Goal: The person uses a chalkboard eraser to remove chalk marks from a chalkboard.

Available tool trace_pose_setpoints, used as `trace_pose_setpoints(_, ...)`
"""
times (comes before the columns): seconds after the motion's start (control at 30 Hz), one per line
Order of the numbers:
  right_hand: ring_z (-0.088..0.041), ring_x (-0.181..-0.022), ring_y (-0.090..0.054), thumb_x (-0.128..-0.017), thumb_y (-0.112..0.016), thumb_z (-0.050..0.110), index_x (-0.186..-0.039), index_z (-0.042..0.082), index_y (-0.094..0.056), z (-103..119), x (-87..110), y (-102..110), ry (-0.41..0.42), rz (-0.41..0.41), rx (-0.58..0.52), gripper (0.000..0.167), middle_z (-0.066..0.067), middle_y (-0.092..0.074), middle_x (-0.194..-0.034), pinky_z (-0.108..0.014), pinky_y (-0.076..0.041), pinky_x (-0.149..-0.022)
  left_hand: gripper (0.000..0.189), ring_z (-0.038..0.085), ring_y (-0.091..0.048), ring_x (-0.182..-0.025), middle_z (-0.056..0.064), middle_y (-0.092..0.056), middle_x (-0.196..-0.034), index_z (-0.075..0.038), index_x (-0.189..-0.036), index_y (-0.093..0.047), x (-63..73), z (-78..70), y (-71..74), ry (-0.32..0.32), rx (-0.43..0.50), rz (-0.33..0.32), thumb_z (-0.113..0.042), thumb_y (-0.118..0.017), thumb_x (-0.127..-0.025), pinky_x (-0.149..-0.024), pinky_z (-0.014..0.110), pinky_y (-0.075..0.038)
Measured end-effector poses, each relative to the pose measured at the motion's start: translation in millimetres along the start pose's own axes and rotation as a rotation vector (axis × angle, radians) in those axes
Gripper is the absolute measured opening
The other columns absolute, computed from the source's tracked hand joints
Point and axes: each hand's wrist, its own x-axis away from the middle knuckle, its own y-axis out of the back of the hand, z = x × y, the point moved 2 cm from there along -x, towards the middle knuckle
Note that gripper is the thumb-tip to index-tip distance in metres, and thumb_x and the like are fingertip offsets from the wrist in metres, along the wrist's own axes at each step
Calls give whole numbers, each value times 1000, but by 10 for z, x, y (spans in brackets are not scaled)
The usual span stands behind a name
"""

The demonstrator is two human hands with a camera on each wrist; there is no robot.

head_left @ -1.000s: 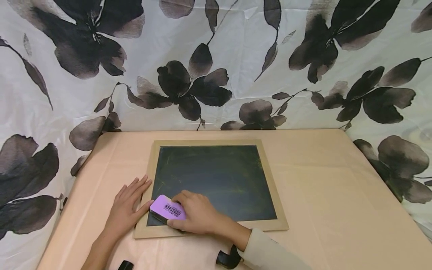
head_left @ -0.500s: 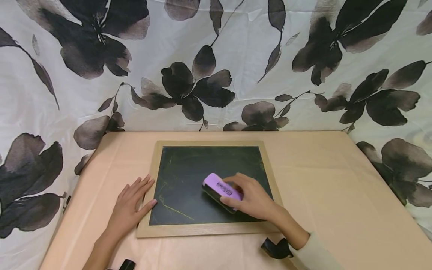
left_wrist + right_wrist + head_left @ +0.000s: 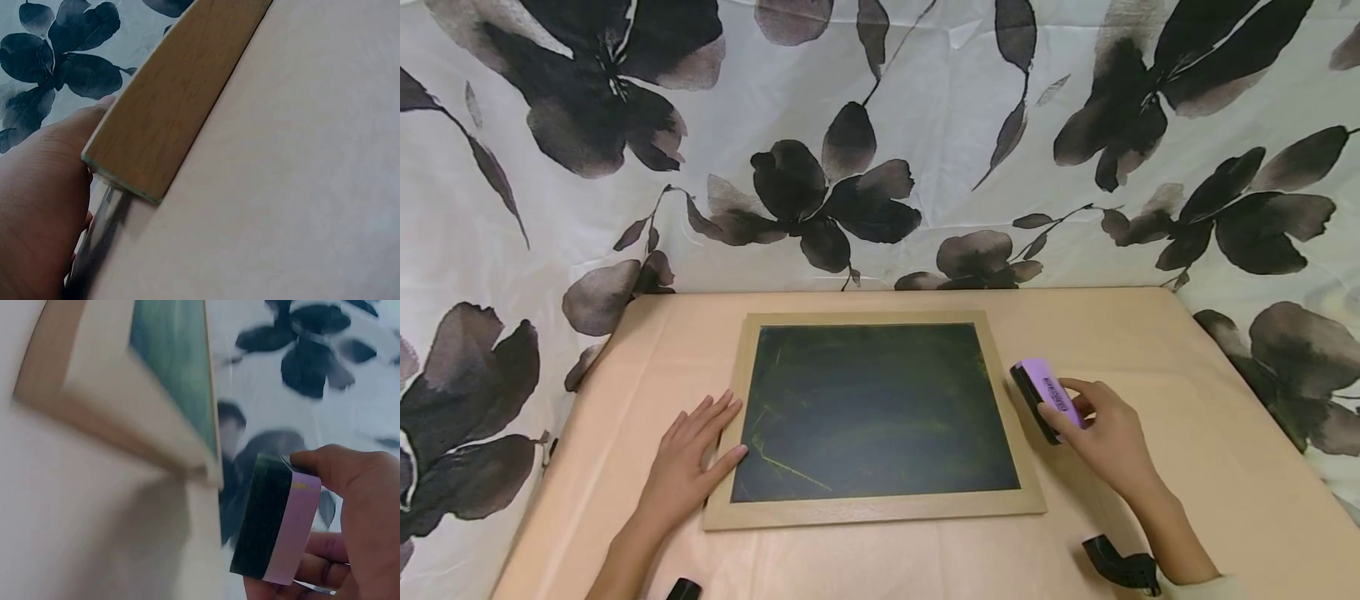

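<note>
Right hand [image 3: 1108, 437]: I'm seeing fingers pinching the purple eraser [image 3: 1047, 398], right of centre.
Left hand [image 3: 688, 467]: fingers lying spread, touching the chalkboard [image 3: 872, 412] frame on the table [image 3: 1150, 333].

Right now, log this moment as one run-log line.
right hand: holds purple eraser beside chalkboard's right frame | left hand: flat against chalkboard left frame | board: faint chalk marks

The chalkboard [image 3: 169, 381] is motion-blurred in the right wrist view; the eraser [image 3: 1047, 398] label is unreadable.
</note>
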Motion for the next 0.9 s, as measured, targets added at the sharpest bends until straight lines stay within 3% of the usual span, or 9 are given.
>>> trace_pose_setpoints(0.27,-20,-67,-54,-84,-74,34,-121,-4,-61,-274,-17,-62,-46,-61,88,54,-10,-58,-82,-28,-39,-50,63,35,-29,-138,7,-39,-149,-16,-144,-45,-16,17,-25,1,8,-4,-33,-68,-88,-110,57,-14)
trace_pose_setpoints(0.9,-18,-60,-49,-85,-71,42,-118,-7,-60,-314,5,-230,-71,-58,190,60,-12,-56,-83,-30,-36,-47,63,34,-29,-138,5,-39,-150,-16,-144,-46,-22,-6,-62,-5,-12,-3,-34,-68,-88,-111,54,-14)
